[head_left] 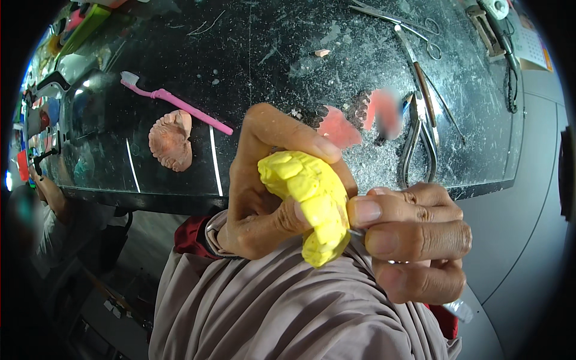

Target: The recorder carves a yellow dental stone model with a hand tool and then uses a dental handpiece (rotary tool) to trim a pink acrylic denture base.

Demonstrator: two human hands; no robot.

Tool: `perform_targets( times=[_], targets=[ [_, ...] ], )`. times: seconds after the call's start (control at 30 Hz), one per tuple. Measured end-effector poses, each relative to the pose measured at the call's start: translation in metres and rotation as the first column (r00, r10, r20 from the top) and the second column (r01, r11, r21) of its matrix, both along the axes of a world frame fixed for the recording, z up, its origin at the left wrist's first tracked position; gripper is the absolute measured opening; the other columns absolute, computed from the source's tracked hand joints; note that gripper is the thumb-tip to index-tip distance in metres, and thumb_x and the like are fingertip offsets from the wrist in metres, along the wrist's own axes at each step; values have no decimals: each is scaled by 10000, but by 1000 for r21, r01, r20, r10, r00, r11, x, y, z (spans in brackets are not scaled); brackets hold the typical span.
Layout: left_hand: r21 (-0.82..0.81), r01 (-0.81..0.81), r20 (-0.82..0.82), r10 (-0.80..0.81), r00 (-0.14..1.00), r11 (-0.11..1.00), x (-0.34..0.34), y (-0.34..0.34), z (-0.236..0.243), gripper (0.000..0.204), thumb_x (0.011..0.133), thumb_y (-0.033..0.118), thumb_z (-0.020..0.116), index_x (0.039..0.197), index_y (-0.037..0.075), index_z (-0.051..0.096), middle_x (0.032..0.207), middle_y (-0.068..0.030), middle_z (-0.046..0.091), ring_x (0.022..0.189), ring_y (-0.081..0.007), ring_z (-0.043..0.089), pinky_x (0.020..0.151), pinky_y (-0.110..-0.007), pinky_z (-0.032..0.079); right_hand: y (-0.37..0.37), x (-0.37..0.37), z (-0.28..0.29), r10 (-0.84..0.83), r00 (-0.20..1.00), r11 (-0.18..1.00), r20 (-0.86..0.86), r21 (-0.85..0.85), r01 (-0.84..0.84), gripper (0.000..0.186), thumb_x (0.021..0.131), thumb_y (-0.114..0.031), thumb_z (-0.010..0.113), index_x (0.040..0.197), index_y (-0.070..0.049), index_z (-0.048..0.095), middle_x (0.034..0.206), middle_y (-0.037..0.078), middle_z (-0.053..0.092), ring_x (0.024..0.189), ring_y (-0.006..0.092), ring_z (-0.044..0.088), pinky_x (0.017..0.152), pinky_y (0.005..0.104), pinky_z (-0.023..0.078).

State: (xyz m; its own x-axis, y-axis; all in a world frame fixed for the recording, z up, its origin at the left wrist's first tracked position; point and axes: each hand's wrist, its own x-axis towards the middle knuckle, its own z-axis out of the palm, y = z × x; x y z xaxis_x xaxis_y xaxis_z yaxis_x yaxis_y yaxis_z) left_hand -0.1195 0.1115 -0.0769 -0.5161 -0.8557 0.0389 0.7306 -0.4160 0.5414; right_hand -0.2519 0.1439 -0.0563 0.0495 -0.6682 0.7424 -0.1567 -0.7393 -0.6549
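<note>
My left hand (252, 222) grips a bright yellow dental model (309, 192), with a finger arched over its top and the thumb along its near side. My right hand (423, 240) is at the model's right, fingers curled around a thin metal tool (356, 233) that is mostly hidden; its tip meets the model's edge or lies behind it, I cannot tell which. On the dark worktop (240, 36) above my hands, a pink sheet piece (339, 129) lies beside a second pink piece (375, 111), both with ragged edges.
At left lie a pink toothbrush (180, 108) and a pinkish dental model (171, 141). Scissors (432, 51), pliers (429, 156) and slim tools (420, 84) lie at right, a corded handpiece (504, 36) at upper right. Another person's arm (54, 198) shows at far left, near cluttered items.
</note>
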Motion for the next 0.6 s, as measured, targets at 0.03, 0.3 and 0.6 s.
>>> perform_targets(
  times=[0.03, 0.3, 0.6],
  targets=[
    [-77, -49, -24, 47, 999, 996, -1, 0, -5, 373, 774, 143, 574, 1013, -8, 330, 740, -162, 538, 590, -118, 537, 524, -214, 440, 1, 1, -1, 7, 1000, 1000, 6, -2, -7, 147, 744, -10, 538, 870, -65, 484, 854, 137, 495, 774, 294, 600, 616, 294, 538],
    [-331, -350, -237, 281, 930, 877, -21, 0, -21, 396, 793, 128, 541, 1033, -31, 269, 746, -221, 541, 553, -138, 552, 470, -210, 453, 7, 1, -4, 58, 997, 995, 47, 84, -61, 237, 724, 34, 531, 946, -33, 483, 969, 208, 467, 809, 295, 582, 566, 264, 522],
    [-212, -314, -214, 270, 939, 925, -21, 2, -13, 368, 773, 56, 518, 1031, -30, 270, 747, -233, 534, 549, -140, 544, 477, -214, 453, 11, 0, -2, 112, 976, 964, 184, 218, -152, 265, 739, 22, 535, 993, -6, 464, 1049, 241, 448, 897, 324, 551, 668, 283, 516]
  ],
)
